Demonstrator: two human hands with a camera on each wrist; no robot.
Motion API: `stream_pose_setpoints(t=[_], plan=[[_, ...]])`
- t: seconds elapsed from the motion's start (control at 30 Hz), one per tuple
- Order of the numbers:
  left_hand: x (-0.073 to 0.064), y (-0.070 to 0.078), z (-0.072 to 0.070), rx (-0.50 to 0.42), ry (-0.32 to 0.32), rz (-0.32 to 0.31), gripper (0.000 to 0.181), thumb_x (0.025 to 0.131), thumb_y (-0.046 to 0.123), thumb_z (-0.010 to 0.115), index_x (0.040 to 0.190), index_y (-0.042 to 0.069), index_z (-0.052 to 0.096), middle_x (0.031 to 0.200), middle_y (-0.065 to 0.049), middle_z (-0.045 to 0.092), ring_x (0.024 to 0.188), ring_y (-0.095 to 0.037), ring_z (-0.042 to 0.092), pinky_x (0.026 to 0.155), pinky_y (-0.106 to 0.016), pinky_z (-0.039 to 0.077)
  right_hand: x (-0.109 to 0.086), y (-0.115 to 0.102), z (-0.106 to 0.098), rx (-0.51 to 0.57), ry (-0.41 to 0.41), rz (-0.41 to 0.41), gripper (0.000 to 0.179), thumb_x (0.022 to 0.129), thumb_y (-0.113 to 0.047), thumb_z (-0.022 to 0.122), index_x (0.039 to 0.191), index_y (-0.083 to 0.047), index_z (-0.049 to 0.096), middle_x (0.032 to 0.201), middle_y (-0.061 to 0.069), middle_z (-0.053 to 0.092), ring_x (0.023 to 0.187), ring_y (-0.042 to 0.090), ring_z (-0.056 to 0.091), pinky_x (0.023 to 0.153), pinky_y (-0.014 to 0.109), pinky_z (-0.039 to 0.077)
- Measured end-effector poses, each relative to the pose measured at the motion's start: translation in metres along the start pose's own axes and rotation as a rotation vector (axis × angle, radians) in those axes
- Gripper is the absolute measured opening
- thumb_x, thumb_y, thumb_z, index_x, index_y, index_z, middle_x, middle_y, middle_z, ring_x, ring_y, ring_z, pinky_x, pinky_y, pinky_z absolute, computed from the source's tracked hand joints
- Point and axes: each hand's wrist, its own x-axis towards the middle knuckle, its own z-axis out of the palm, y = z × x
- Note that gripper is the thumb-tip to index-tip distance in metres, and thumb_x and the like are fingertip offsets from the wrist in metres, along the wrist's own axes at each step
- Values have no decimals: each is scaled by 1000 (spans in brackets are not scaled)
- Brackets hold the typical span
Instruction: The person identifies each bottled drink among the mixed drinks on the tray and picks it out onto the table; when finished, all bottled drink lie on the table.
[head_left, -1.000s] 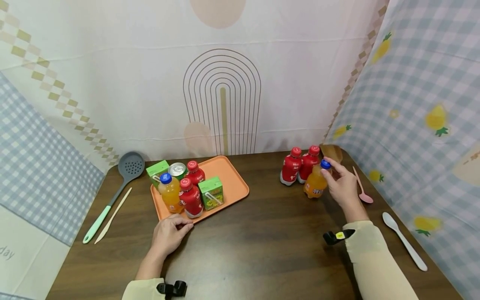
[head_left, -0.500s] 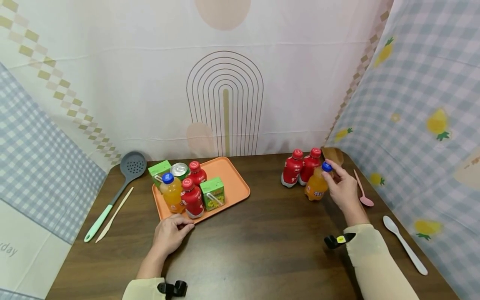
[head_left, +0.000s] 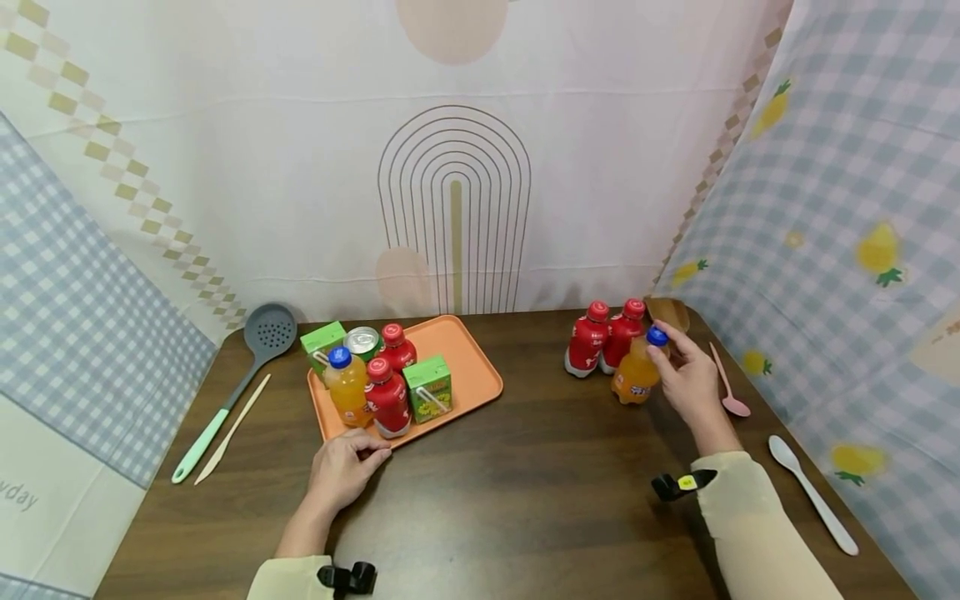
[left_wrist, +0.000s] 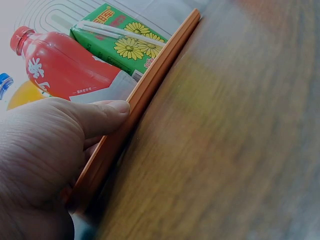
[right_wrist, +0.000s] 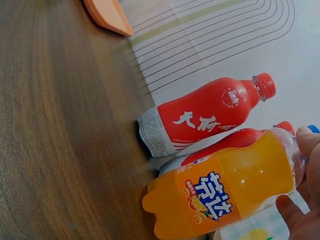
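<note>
My left hand [head_left: 340,471] pinches the near rim of an orange tray [head_left: 472,375], thumb on top in the left wrist view. On that tray stand an orange soda bottle [head_left: 347,392], two red bottles [head_left: 388,400], two green juice boxes [head_left: 429,390] with straws, and a can [head_left: 362,342]. Over at the right, my right hand [head_left: 690,383] grips a second orange soda bottle [right_wrist: 220,185] around its neck, just under the blue cap. This bottle tilts slightly in the head view, its base close to the table. Right behind it are two more red bottles [right_wrist: 210,115], one partly hidden.
A slotted turner [head_left: 270,333] and a pale wooden knife [head_left: 232,429] lie left of the tray. Along the right edge are a wooden utensil [head_left: 667,313], a pink spoon [head_left: 735,406] and a white spoon [head_left: 813,496]. Patterned cloth [head_left: 300,167] hangs behind the table.
The head view has shifted a little, so everything sits slightly lower and further right. Both hands keep their holds on the tray and the soda bottle.
</note>
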Motion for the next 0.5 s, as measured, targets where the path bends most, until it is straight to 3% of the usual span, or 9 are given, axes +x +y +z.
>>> stream_pose_setpoints(t=[0.27,0.5], plan=[[0,0,0,-4,-6,-5,8,80,30,79,80,22,77,77,16,63,70,-7,53,66,-31,42,2,-7,-6,27,36,8,45,91,-18,66,135,-19,57,129,7,60,110,10,58,91,21,46],[0,-1,1,-7,-3,-13,11,80,32,79,79,21,77,77,16,63,69,-8,52,65,-31,41,8,-28,-11,-18,111,-25,41,91,-22,67,131,-17,61,128,2,62,117,15,55,98,22,41]])
